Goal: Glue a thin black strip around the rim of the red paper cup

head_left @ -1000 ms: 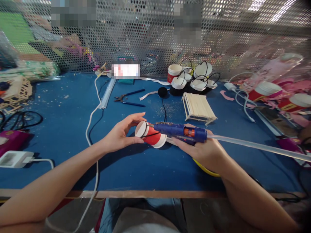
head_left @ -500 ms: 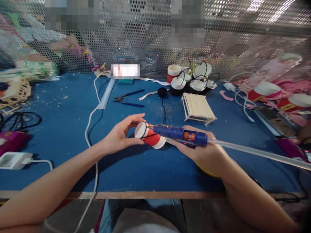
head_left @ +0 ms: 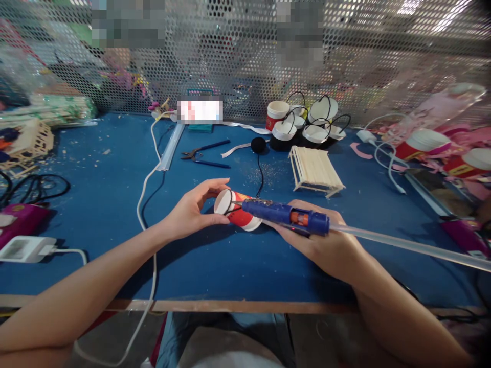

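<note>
A red paper cup (head_left: 241,219) lies tipped on its side, its white end facing left. My left hand (head_left: 194,212) is closed on that end, thumb below and fingers above. Black cord (head_left: 231,208) runs along the cup near its white end. My right hand (head_left: 322,240) grips a blue hot glue gun (head_left: 274,212) with a long clear glue stick (head_left: 410,248) sticking out of its back. The gun's nozzle touches or nearly touches the cup by the cord; I cannot tell which. From behind the cup, a cord leads up to a black ball of cord (head_left: 258,145).
Pliers (head_left: 205,156) lie open beyond my left hand. A small wooden stick rack (head_left: 316,168) and several cups with cord handles (head_left: 284,131) stand farther back right. A white cable (head_left: 143,197) crosses the table at left. A perforated metal screen (head_left: 238,61) closes the back.
The glue gun's nozzle has shifted slightly down and left along the cup, nearer its white end. Both hands keep their holds. The whole view has shifted a little.
</note>
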Action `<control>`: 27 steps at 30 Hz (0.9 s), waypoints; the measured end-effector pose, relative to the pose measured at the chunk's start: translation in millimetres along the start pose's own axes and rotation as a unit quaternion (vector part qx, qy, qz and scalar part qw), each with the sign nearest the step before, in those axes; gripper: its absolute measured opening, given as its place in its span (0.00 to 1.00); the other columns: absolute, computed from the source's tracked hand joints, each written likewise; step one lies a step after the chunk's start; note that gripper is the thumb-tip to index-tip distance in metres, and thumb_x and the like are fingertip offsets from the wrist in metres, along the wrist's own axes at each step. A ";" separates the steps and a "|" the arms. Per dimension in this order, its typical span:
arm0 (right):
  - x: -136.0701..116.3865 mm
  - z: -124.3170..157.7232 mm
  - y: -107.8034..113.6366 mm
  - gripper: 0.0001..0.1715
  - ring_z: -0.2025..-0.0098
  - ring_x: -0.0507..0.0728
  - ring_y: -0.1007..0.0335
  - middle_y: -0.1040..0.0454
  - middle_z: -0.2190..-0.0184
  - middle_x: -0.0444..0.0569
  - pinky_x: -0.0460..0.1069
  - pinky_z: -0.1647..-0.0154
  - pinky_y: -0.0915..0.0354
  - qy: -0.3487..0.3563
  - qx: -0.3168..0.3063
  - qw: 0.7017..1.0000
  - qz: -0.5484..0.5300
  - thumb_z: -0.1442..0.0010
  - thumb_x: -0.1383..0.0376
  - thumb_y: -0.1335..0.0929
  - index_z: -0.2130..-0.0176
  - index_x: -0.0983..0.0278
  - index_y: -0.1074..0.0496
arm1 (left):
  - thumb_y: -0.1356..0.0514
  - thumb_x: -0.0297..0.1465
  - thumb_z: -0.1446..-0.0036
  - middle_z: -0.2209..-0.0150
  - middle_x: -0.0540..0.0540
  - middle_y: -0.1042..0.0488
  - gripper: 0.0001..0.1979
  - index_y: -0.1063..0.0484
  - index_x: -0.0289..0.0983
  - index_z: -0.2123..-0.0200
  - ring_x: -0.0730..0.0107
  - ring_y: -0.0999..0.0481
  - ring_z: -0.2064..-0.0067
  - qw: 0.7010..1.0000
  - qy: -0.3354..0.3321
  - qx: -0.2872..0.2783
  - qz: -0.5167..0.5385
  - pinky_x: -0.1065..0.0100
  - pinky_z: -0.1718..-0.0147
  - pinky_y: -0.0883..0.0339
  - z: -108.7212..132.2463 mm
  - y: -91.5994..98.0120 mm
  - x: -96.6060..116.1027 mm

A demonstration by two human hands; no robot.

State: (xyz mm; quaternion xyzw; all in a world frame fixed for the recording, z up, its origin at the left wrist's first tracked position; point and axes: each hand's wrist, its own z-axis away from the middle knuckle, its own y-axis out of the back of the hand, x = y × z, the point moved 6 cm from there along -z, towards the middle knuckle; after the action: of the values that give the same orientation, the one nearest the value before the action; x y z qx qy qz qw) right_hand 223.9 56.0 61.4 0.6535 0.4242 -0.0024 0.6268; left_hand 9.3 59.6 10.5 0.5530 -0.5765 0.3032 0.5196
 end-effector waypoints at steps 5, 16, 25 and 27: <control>-2.3 1.6 -3.5 0.11 0.78 0.50 0.40 0.32 0.78 0.41 0.47 0.76 0.43 0.010 -0.021 1.000 -0.009 0.41 0.59 0.34 0.73 0.61 0.36 | 0.30 0.30 0.56 0.50 0.42 0.30 0.36 0.38 0.43 0.44 0.61 0.28 0.50 1.000 0.007 0.002 -0.002 0.56 0.47 0.35 0.6 0.5 -1.8; -2.5 0.9 -4.7 0.12 0.78 0.50 0.41 0.32 0.77 0.43 0.48 0.78 0.45 0.000 -0.034 0.999 -0.009 0.42 0.59 0.35 0.74 0.61 0.36 | 0.30 0.30 0.56 0.47 0.42 0.31 0.36 0.39 0.43 0.43 0.61 0.29 0.48 1.000 0.019 -0.005 -0.011 0.56 0.45 0.37 0.2 -0.1 -1.8; -3.4 -3.8 4.5 0.09 0.79 0.52 0.37 0.33 0.81 0.45 0.48 0.78 0.40 -0.015 0.013 1.000 -0.016 0.44 0.61 0.35 0.73 0.60 0.28 | 0.31 0.28 0.55 0.47 0.43 0.32 0.37 0.40 0.45 0.42 0.60 0.29 0.47 1.000 -0.017 -0.025 0.001 0.56 0.46 0.35 0.3 -1.5 1.6; -1.5 -4.8 5.9 0.09 0.79 0.53 0.37 0.32 0.81 0.46 0.49 0.78 0.39 -0.017 0.023 0.999 -0.024 0.44 0.61 0.34 0.72 0.60 0.27 | 0.31 0.27 0.55 0.47 0.42 0.31 0.37 0.39 0.45 0.42 0.59 0.29 0.47 0.999 -0.021 -0.030 0.007 0.55 0.45 0.36 0.1 -1.7 1.7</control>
State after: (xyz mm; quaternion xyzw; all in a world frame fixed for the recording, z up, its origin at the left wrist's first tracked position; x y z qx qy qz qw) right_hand 223.7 60.0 68.1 0.6575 0.4288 -0.0390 0.6183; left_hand 11.2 58.7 11.7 0.5398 -0.5998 0.2776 0.5213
